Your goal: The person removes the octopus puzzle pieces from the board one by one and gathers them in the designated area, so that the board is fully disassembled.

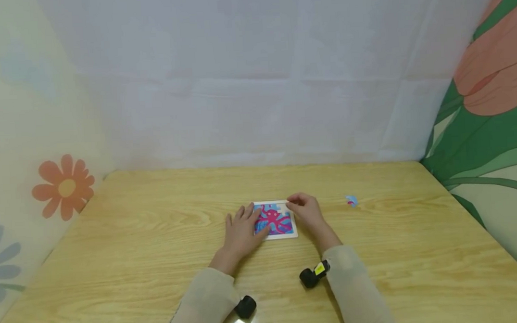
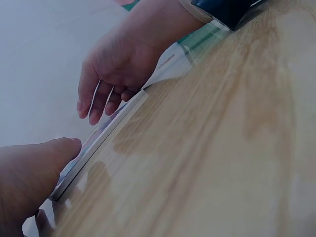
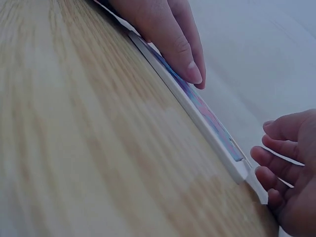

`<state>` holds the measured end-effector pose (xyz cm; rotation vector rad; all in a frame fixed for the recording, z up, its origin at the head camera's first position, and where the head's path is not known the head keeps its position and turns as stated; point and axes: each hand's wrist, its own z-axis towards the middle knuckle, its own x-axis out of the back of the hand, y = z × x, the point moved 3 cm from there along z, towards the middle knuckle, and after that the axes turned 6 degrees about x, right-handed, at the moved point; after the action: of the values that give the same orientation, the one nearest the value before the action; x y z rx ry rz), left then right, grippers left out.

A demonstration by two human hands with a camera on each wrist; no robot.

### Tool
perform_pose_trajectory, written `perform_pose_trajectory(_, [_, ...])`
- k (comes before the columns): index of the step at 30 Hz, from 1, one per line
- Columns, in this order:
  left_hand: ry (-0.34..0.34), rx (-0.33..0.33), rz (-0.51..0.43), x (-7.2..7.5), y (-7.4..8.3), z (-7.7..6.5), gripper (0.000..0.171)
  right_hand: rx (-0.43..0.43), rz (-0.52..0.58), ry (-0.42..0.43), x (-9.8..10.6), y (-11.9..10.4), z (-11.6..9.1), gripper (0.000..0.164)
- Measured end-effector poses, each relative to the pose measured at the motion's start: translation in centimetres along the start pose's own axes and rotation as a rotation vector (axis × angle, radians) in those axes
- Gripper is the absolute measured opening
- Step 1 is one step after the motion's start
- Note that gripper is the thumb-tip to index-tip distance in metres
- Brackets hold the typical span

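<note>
A square picture puzzle (image 1: pixel 273 219) with a pink octopus on blue lies in a white frame on the table. A pale gap shows in its upper right part. My left hand (image 1: pixel 243 232) rests over the puzzle's left side, fingers spread and thumb across the lower edge. At the upper right corner is my right hand (image 1: pixel 307 211), its fingers loosely bent and the thumb near the frame's edge. I see nothing between its fingers in the right wrist view, where the fingers (image 3: pixel 276 160) hang beside the frame's corner. A loose blue and pink puzzle piece (image 1: pixel 351 201) lies to the right.
The wood-grain table (image 1: pixel 157 233) spreads on all sides of the puzzle. Behind it hangs a white cloth (image 1: pixel 255 84). Flower-printed panels stand at the left and right. Black wrist cameras (image 1: pixel 245 307) sit on both forearms, close to the tabletop.
</note>
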<state>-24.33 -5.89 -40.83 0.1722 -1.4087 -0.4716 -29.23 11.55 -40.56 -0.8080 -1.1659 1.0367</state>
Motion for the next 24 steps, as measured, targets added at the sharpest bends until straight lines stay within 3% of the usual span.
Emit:
perform_pose_trajectory(18, [-0.010,-0.004,0.028,0.06,0.07,-0.11,0.057,-0.012,-0.070,-0.109,-0.71,0.22,-0.36,0.020])
perform_pose_trajectory(24, [-0.005,-0.024,0.029,-0.13,0.04,-0.09,0.051,0.044,-0.115,-0.127,-0.71,0.01,-0.51,0.021])
